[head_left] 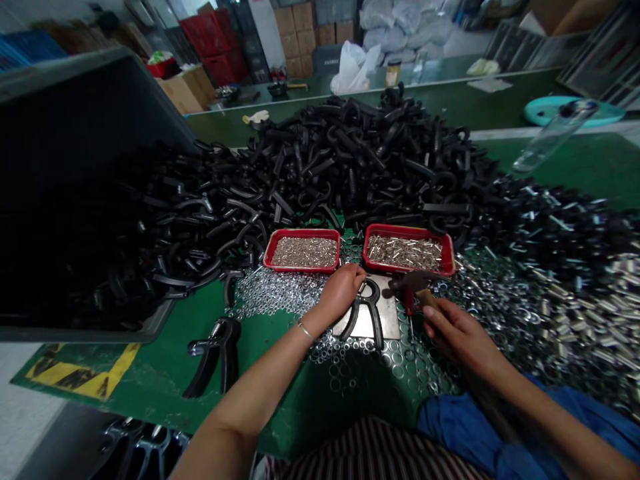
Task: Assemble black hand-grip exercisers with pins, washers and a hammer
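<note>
Beyond both hands, the heap of black parts (350,143) could slide toward the two trays if its loose, tangled slope were nudged. The right hand (457,333) is wrapped around a hammer (425,298); a glancing blow could catch the left hand (345,290), whose fingertips are bunched just beside the hammer's head, at the top of a black hand grip (376,327). Whether they pinch the grip itself or a small metal piece, I cannot tell. The grip lies on the plate (391,323) between the hands, and could skid on that smooth surface if struck off-centre. As for materials, the heap is dull black and curved, the hammer wooden-handled with a dark, blurred head, the plate flat pale metal. Just past the hands, red plastic trays (405,231) hold slim metal pins; left of the left hand, shiny rings (273,293) lie scattered.
</note>
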{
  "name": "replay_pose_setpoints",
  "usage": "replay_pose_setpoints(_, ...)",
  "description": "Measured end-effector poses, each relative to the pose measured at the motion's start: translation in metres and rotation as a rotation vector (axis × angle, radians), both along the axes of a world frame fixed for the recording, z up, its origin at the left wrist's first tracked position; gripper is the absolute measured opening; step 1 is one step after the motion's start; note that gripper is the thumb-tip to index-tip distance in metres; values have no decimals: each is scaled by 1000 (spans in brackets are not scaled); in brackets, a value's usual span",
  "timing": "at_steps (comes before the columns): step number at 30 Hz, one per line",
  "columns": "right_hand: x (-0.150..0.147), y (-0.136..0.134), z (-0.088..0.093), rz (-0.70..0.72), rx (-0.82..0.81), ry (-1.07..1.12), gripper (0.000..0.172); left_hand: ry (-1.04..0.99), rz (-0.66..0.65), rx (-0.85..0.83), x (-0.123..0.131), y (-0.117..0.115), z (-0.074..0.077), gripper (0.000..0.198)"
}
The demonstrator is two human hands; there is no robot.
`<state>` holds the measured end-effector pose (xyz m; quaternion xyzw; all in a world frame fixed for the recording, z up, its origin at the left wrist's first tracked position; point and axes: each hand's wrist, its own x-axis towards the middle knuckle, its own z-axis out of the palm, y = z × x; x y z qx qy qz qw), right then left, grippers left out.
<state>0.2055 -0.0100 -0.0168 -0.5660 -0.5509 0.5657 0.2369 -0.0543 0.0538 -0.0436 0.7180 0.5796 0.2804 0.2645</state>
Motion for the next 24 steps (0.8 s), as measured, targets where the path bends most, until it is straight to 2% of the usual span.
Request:
replay_pose_setpoints(11, 3, 3, -13, -19, -44, 123, 40, -94, -11, -91, 2, 4, -3, 13)
replay_pose_setpoints(15, 3, 2, -16, -20, -58, 131, 40, 125, -47, 16, 4, 0, -3, 14)
replay_pose_setpoints(20, 1, 0, -8, 5, -14, 163, 45, 544, -261, 244, 7, -7, -5, 16)
replay_pose_setpoints(22, 0, 3, -3, 46, -4, 154, 48, 584, -291, 258, 8, -8, -6, 16)
replay_pose_setpoints(24, 1, 10, 4, 127, 48, 46, 46, 539, -230, 250, 7, -12, -6, 15)
